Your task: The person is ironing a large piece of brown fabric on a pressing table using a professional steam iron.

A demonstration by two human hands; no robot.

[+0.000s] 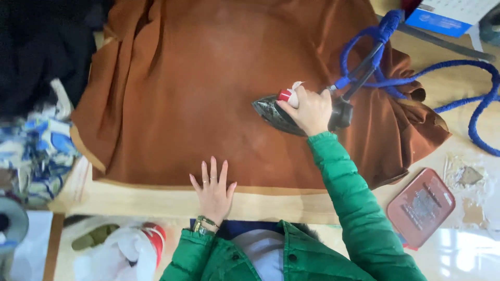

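Note:
A large rust-brown cloth [208,88] lies spread over a pale wooden table [156,200]. My right hand [310,109] grips the handle of a dark metal iron [271,112] that rests flat on the cloth, tip pointing left. A blue cord [416,73] runs from the iron's rear off to the right. My left hand [212,190] lies flat with fingers spread on the cloth's near edge, holding nothing. Both sleeves are green, and a watch sits on my left wrist.
A reddish iron rest tray [421,207] sits at the right. Patterned blue-and-white fabric [36,151] and dark cloth [36,47] are piled at the left. A white bag with a red part [130,250] lies at lower left. A blue-and-white paper [448,15] is at the top right.

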